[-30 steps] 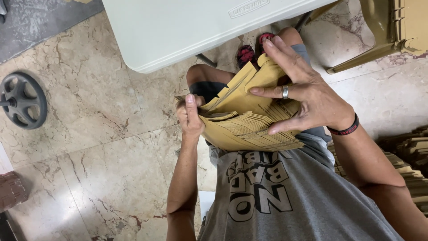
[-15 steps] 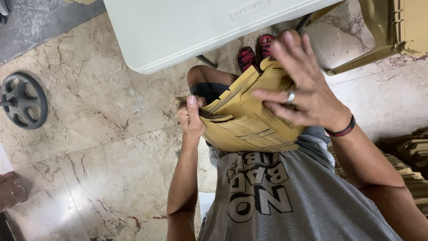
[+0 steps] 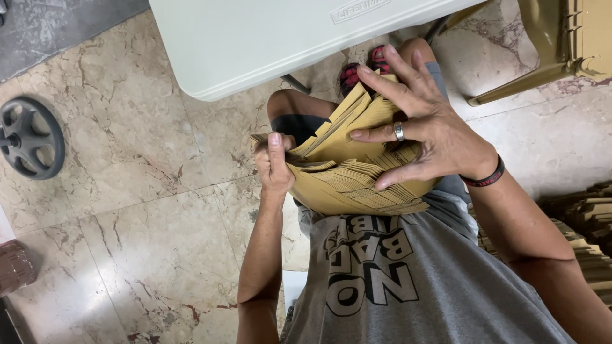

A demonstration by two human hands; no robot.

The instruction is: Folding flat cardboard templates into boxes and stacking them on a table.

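my left hand [image 3: 275, 167] grips the edge of a stack of tan folded cartons [image 3: 347, 162] at the frame's centre, fingers closed on it, while my right hand [image 3: 428, 130] lies spread open over the top sheets. above is a white worktop [image 3: 268, 38]; beige marble floor [image 3: 127, 210] fills the left, a black wheel [image 3: 29, 137] at its edge.

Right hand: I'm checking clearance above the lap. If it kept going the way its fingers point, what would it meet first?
Probably the white table edge: the right hand lies on the brown envelope stack, fingers pointing toward it. Depth is unclear.
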